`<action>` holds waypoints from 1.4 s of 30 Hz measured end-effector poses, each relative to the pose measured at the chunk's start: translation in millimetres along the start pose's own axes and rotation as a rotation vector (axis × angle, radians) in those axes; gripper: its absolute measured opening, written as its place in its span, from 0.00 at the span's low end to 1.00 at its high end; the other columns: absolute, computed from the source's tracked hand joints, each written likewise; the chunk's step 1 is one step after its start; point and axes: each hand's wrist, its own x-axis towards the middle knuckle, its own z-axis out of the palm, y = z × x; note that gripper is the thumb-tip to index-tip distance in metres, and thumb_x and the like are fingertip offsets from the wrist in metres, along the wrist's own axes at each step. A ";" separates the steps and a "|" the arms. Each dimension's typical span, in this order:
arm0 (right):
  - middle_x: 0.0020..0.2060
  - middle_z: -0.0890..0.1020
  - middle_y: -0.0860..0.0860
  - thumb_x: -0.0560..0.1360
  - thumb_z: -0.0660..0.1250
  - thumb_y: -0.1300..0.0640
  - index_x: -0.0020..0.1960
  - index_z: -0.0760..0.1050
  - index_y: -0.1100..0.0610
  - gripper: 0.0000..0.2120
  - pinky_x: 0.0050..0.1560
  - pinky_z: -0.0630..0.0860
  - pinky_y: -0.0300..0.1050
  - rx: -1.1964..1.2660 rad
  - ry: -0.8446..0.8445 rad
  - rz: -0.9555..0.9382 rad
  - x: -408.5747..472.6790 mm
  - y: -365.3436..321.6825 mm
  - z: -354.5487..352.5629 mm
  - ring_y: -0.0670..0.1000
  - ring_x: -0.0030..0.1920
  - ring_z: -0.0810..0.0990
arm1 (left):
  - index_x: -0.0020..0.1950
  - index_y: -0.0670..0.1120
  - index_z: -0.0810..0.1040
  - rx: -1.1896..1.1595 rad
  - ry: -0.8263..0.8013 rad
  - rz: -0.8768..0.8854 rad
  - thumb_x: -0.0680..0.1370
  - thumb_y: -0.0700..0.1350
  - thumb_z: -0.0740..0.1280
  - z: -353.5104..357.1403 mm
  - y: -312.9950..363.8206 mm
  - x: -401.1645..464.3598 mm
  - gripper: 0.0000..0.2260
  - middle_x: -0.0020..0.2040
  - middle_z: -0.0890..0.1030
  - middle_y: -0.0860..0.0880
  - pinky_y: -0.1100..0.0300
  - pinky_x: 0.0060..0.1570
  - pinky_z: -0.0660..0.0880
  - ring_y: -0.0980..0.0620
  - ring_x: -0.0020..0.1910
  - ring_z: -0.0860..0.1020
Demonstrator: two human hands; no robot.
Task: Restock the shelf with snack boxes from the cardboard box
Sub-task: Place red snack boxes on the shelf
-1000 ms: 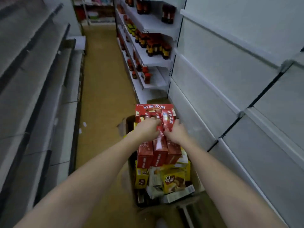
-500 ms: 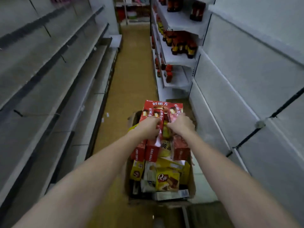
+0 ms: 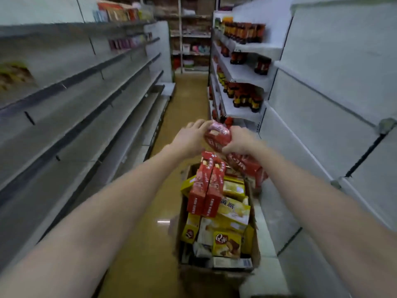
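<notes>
An open cardboard box (image 3: 182, 214) stands on the aisle floor, full of red and yellow snack boxes. Both hands are raised above its far end. My right hand (image 3: 240, 139) grips a long red snack box (image 3: 247, 164) that hangs tilted down to the right, over the box's right edge. My left hand (image 3: 190, 136) touches the top end of that red box (image 3: 217, 135) with its fingers spread. Two more red boxes (image 3: 206, 188) stand upright in the carton. Yellow boxes (image 3: 234, 209) lie below them. The image is blurred around the hands.
Bare grey shelves (image 3: 90, 108) line the left side of the narrow aisle. White shelf units (image 3: 322, 117) line the right side. Farther on the right, shelves hold dark bottles (image 3: 245, 97). The tan floor (image 3: 187, 104) runs ahead to more stocked shelves.
Both hands have lifted a red snack box up out of the carton and toward the right. The camera has tilted up, showing more of the aisle.
</notes>
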 end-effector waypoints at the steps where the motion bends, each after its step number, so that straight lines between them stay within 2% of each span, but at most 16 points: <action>1: 0.51 0.77 0.51 0.59 0.73 0.39 0.59 0.70 0.51 0.33 0.53 0.77 0.52 -0.014 -0.019 -0.050 -5.3 -14.5 -7.5 0.57 0.53 0.79 | 0.78 0.53 0.58 0.054 -0.008 0.002 0.71 0.50 0.76 -13.5 -7.6 -7.9 0.41 0.76 0.63 0.48 0.44 0.69 0.66 0.42 0.73 0.64; 3: 0.54 0.78 0.51 0.55 0.71 0.36 0.61 0.70 0.51 0.38 0.55 0.78 0.54 -0.007 -0.082 -0.172 -12.2 -44.8 -13.4 0.56 0.53 0.78 | 0.77 0.54 0.61 0.123 -0.038 -0.012 0.72 0.53 0.74 -35.4 -24.4 -29.1 0.37 0.76 0.63 0.48 0.42 0.72 0.61 0.42 0.74 0.62; 5: 0.56 0.78 0.52 0.54 0.72 0.36 0.62 0.71 0.53 0.41 0.55 0.79 0.54 0.054 -0.128 -0.293 -22.2 -77.1 -12.2 0.55 0.54 0.79 | 0.75 0.53 0.65 0.148 -0.058 -0.045 0.73 0.52 0.73 -53.7 -42.5 -56.8 0.32 0.74 0.67 0.48 0.44 0.73 0.61 0.44 0.74 0.63; 8: 0.54 0.81 0.52 0.65 0.77 0.47 0.61 0.74 0.56 0.29 0.52 0.81 0.53 0.162 -0.201 -0.427 -46.8 -127.7 -3.9 0.53 0.51 0.81 | 0.68 0.49 0.73 0.103 -0.019 -0.126 0.73 0.47 0.72 -79.5 -70.2 -109.3 0.24 0.63 0.76 0.47 0.49 0.63 0.72 0.45 0.64 0.74; 10: 0.52 0.82 0.53 0.67 0.76 0.52 0.61 0.75 0.56 0.25 0.51 0.82 0.53 0.212 -0.266 -0.502 -58.9 -159.9 7.8 0.52 0.49 0.83 | 0.65 0.50 0.75 0.088 -0.013 -0.213 0.72 0.47 0.73 -94.5 -90.5 -150.6 0.22 0.60 0.77 0.49 0.50 0.59 0.74 0.48 0.61 0.75; 15: 0.56 0.78 0.49 0.67 0.74 0.51 0.69 0.68 0.46 0.32 0.51 0.81 0.52 0.253 -0.408 -0.664 -89.3 -244.8 40.0 0.50 0.51 0.80 | 0.65 0.55 0.75 0.085 -0.022 -0.453 0.71 0.53 0.74 -115.2 -134.0 -254.1 0.23 0.60 0.76 0.52 0.47 0.59 0.75 0.49 0.61 0.74; 18: 0.55 0.79 0.49 0.67 0.74 0.49 0.68 0.69 0.43 0.31 0.51 0.81 0.52 0.243 -0.448 -0.742 -103.4 -289.0 58.8 0.51 0.50 0.81 | 0.66 0.56 0.77 0.148 -0.030 -0.567 0.75 0.55 0.70 -131.1 -150.7 -311.3 0.19 0.58 0.79 0.52 0.49 0.56 0.76 0.50 0.59 0.76; 22: 0.55 0.79 0.47 0.67 0.77 0.42 0.65 0.71 0.43 0.29 0.51 0.81 0.50 0.236 -0.419 -0.832 -114.2 -338.8 77.6 0.49 0.50 0.82 | 0.66 0.57 0.77 0.185 0.016 -0.735 0.76 0.60 0.68 -152.3 -168.0 -382.2 0.20 0.60 0.80 0.54 0.56 0.47 0.71 0.52 0.60 0.76; 24: 0.56 0.78 0.47 0.67 0.77 0.44 0.67 0.71 0.43 0.30 0.54 0.81 0.53 0.252 -0.431 -0.875 -122.1 -364.3 85.8 0.50 0.52 0.81 | 0.66 0.59 0.78 0.195 0.069 -0.821 0.75 0.60 0.69 -162.9 -174.2 -411.6 0.20 0.60 0.80 0.55 0.56 0.44 0.70 0.52 0.60 0.77; 27: 0.58 0.77 0.46 0.68 0.77 0.44 0.69 0.70 0.41 0.32 0.60 0.77 0.55 0.250 -0.343 -0.981 -136.8 -406.5 96.5 0.51 0.55 0.78 | 0.67 0.59 0.77 0.196 0.168 -0.960 0.74 0.58 0.71 -178.1 -180.2 -449.0 0.21 0.64 0.79 0.54 0.52 0.54 0.73 0.50 0.63 0.76; 31: 0.64 0.78 0.50 0.71 0.74 0.44 0.71 0.69 0.40 0.30 0.63 0.74 0.59 0.297 -0.229 -1.117 -153.1 -463.4 107.1 0.56 0.62 0.77 | 0.67 0.61 0.77 0.247 0.309 -1.060 0.75 0.57 0.70 -194.6 -191.6 -486.0 0.19 0.62 0.78 0.52 0.48 0.62 0.69 0.48 0.64 0.72; 36: 0.68 0.75 0.49 0.73 0.71 0.44 0.72 0.68 0.39 0.29 0.66 0.69 0.65 0.424 -0.175 -1.203 -158.2 -523.8 114.6 0.56 0.67 0.73 | 0.65 0.57 0.78 0.228 0.428 -1.141 0.76 0.56 0.70 -220.3 -216.1 -511.9 0.18 0.58 0.77 0.50 0.48 0.60 0.71 0.48 0.62 0.70; 42: 0.71 0.73 0.50 0.75 0.71 0.48 0.72 0.71 0.44 0.26 0.70 0.65 0.59 0.481 0.071 -1.368 -134.3 -590.8 104.3 0.56 0.71 0.68 | 0.66 0.52 0.79 0.242 0.617 -1.215 0.77 0.51 0.71 -243.2 -248.2 -508.0 0.18 0.62 0.78 0.46 0.50 0.64 0.68 0.46 0.64 0.71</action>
